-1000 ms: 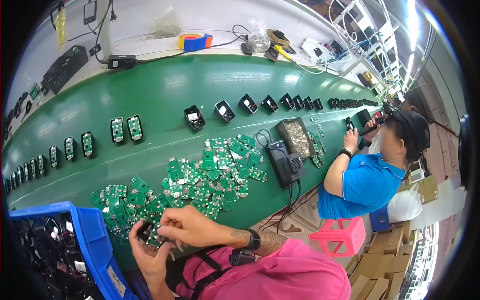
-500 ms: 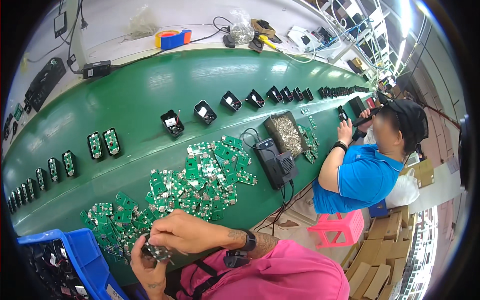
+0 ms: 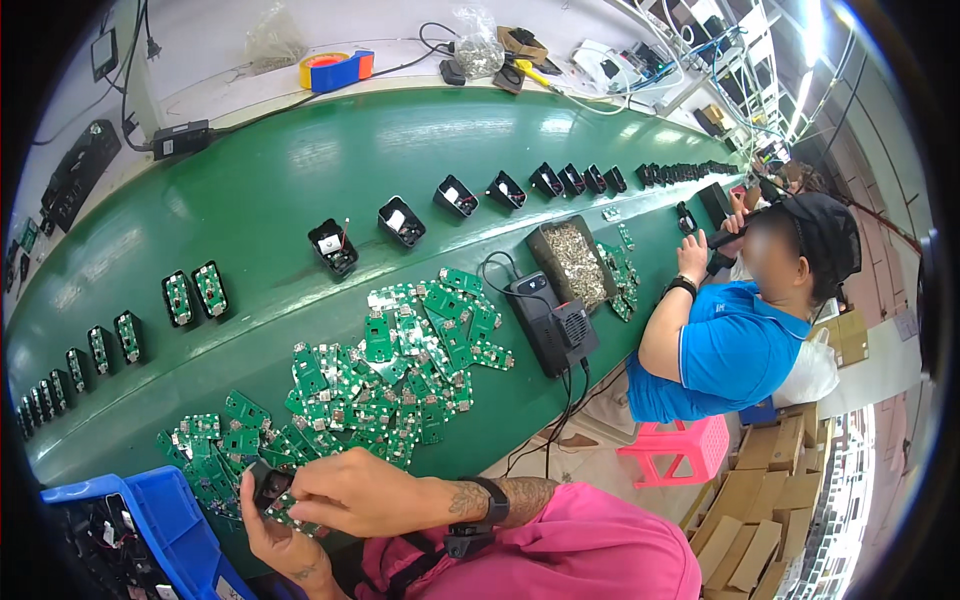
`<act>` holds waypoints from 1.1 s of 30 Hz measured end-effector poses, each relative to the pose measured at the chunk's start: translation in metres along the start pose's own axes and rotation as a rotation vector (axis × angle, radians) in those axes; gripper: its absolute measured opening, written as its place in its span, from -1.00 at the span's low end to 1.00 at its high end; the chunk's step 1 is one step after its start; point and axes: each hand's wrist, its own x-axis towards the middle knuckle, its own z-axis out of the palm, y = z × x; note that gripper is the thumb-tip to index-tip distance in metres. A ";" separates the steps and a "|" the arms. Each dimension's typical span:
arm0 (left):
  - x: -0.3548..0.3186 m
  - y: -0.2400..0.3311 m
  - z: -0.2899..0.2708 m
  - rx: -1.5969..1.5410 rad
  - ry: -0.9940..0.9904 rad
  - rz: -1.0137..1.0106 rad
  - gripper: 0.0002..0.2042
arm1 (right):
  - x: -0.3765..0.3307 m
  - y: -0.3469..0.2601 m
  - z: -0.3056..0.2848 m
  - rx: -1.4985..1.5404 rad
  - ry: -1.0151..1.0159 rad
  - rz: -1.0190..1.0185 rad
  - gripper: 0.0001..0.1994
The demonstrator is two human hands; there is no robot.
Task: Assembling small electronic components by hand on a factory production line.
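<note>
Case (image 3: 264, 484), small and black, sits in the left hand (image 3: 285, 548), whose grip is curled closed around its sides. From where I stand, the right hand (image 3: 352, 490) covers much of it. That grip is bent down over a green board (image 3: 283, 504) against the case, and I can't tell whether it pinches the board or only presses, nor how far the board lies inside.

Both hands are low at the near side of the tabletop (image 3: 270, 370), close to a loose pile (image 3: 400, 365) of thin, flat boards, overlapping and dotted with silvery metal parts. The blue bin (image 3: 178, 520) is cut off at lower left; the dark jumble in it is hard to make out. Smooth green tabletop catches the lights in pale patches. A dark tray (image 3: 542, 252) brims with grainy metal bits too tiny to name. Whatever the co-worker (image 3: 725, 345) in blue cloth handles is partly hidden, and the far row (image 3: 685, 174) blurs together.
</note>
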 end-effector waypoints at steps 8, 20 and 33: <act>0.001 -0.006 -0.003 0.122 -0.023 -0.003 -0.25 | -0.012 -0.006 0.012 -0.251 -0.054 -0.052 -0.86; -0.005 0.012 0.014 0.044 0.017 0.013 -0.46 | -0.009 -0.007 0.005 -0.050 -0.009 0.071 -0.81; -0.004 0.011 0.005 0.037 -0.087 -0.032 -0.47 | -0.010 0.004 0.007 -0.175 0.051 0.072 -0.78</act>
